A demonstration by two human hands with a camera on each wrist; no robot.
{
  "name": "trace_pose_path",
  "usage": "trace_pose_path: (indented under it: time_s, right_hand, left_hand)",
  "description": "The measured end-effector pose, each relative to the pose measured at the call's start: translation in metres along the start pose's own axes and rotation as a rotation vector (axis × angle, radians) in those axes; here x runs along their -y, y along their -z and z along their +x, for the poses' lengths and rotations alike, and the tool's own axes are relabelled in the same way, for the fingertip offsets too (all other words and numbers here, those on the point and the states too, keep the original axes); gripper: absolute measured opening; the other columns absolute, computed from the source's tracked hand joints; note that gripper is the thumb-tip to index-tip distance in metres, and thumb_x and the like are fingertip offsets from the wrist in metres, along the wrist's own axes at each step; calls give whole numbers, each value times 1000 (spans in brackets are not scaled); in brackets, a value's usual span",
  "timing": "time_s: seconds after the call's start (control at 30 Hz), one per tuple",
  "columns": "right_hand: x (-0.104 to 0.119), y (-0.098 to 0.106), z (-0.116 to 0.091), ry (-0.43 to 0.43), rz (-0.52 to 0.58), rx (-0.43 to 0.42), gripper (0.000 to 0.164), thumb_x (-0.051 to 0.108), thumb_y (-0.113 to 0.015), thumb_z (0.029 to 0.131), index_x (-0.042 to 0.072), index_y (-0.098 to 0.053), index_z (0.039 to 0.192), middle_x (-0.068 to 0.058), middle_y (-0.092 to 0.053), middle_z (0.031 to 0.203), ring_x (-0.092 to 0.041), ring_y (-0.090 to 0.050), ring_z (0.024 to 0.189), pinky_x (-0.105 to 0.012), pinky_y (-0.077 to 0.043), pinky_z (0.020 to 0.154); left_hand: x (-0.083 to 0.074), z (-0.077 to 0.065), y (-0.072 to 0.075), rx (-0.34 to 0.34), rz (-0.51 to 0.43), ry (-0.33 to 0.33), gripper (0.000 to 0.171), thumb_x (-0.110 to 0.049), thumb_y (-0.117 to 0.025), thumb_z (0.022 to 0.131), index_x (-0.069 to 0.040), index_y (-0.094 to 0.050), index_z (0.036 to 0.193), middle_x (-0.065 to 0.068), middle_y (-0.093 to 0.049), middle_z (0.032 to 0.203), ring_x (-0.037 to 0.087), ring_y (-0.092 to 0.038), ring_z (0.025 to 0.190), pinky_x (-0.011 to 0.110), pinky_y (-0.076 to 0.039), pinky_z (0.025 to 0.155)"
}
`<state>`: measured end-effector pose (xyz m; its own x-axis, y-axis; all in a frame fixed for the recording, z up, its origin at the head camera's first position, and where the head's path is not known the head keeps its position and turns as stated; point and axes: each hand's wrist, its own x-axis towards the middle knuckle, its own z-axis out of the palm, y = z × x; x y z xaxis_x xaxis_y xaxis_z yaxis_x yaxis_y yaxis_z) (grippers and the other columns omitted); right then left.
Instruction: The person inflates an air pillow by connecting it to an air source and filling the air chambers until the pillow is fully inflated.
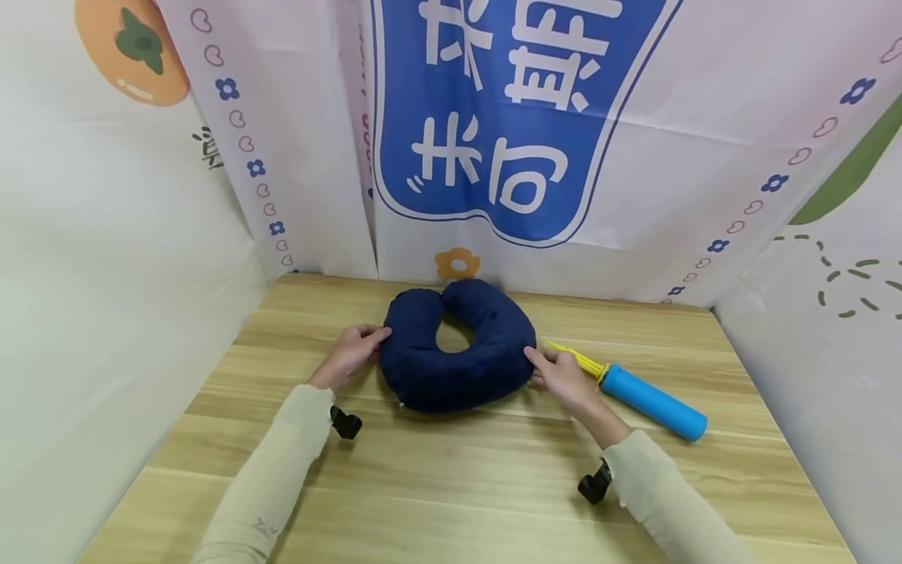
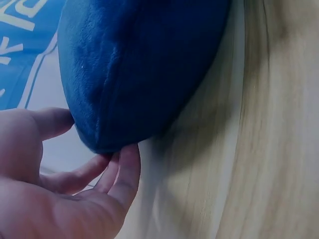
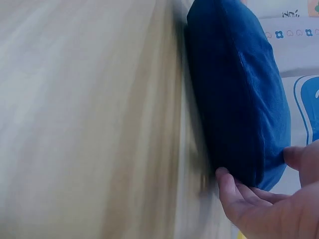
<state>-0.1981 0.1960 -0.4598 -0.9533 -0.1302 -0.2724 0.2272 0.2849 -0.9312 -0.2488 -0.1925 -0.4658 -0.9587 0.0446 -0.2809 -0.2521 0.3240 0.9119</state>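
Note:
A navy blue U-shaped neck pillow (image 1: 458, 384) is at the back middle of the table, its opening toward the back wall. My left hand (image 1: 355, 350) holds its left side. In the left wrist view the thumb is against one face of the pillow (image 2: 134, 64) and the fingertips (image 2: 130, 154) are under the other. At the opposite side my right hand (image 1: 561, 377) pinches the edge. The right wrist view shows the thumb on top and the fingers (image 3: 228, 186) below the pillow (image 3: 234, 99). A shadow gap shows beneath parts of it.
A blue hand pump (image 1: 655, 401) with a yellow nozzle end (image 1: 581, 360) lies on the wooden table (image 1: 451, 501), just right of my right hand. Printed cloth walls (image 1: 310, 157) close off the back and both sides. A small black camera hangs at each wrist.

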Motion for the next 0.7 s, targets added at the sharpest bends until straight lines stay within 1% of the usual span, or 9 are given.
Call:
trace_pose_path:
  time_s: [0.13, 0.27, 0.37, 0.43, 0.5, 0.53, 0.57, 0.63, 0.7]
  right_hand:
    - [6, 0, 8, 0, -17, -24, 71, 48, -53, 110, -7, -46, 154, -27, -53, 155, -39, -60, 138, -48, -53, 113]
    - [14, 2, 17, -1, -19, -12, 68, 45, -52, 111, -6, -46, 154, -27, -49, 159, -41, -55, 143, -47, -52, 115]
    - [18, 1, 24, 14, -10, -1, 65, 42, -51, 112, -8, -47, 153, -27, -51, 157, -38, -57, 142, -45, -53, 114]
    - [17, 0, 30, 14, -14, -11, 62, 41, -51, 111, -7, -51, 150, -23, -64, 141, -33, -66, 130, -41, -56, 108]
    - [16, -1, 35, 21, -35, -23, 59, 41, -52, 111, -6, -56, 147, -14, -72, 116, -24, -71, 114, -36, -59, 101]
    - [15, -1, 38, 21, -44, -28, 58, 41, -53, 111, -5, -57, 146, -8, -71, 100, -19, -71, 105, -34, -60, 97]
    - [14, -1, 39, 22, -60, -29, 57, 41, -53, 110, -4, -59, 145, -2, -66, 92, -15, -69, 99, -32, -60, 94]
    - [12, 0, 40, 20, -73, -23, 59, 42, -54, 110, -5, -58, 145, 3, -63, 89, -9, -66, 95, -30, -59, 92]
    - [10, 1, 36, 13, -55, 5, 62, 42, -53, 111, -8, -54, 148, -5, -71, 100, -8, -68, 99, -31, -60, 96]
  left_hand:
    - [-2, -11, 2, -5, -57, -12, 59, -31, -59, 108, 8, -48, 151, 22, -56, 144, 11, -64, 106, 27, -56, 96]
    - [-1, -33, 6, 25, -117, -21, 62, -30, -62, 107, 9, -45, 152, 20, -58, 139, 4, -66, 97, 24, -58, 92]
    - [4, -51, 9, 45, -118, -21, 60, -30, -64, 106, 10, -48, 148, 17, -61, 133, 7, -69, 96, 31, -60, 97]
    - [8, -61, 10, 61, -112, -18, 58, -28, -66, 106, 11, -50, 145, 17, -63, 129, 9, -72, 95, 33, -60, 98]
    - [13, -68, 10, 82, -108, -20, 57, -26, -66, 105, 12, -49, 144, 16, -64, 127, 11, -73, 96, 35, -61, 98]
    - [16, -71, 10, 89, -101, -27, 56, -25, -66, 105, 13, -49, 143, 17, -65, 125, 13, -73, 96, 36, -61, 97]
    - [19, -72, 11, 95, -93, -36, 55, -25, -66, 106, 13, -50, 142, 17, -66, 124, 14, -74, 96, 36, -62, 96]
    - [24, -72, 13, 95, -69, -55, 53, -25, -65, 106, 14, -51, 140, 18, -68, 121, 16, -73, 98, 36, -63, 95]
    - [29, -68, 18, 81, -43, -74, 50, -25, -63, 107, 13, -54, 138, 18, -69, 120, 18, -72, 101, 35, -63, 94]
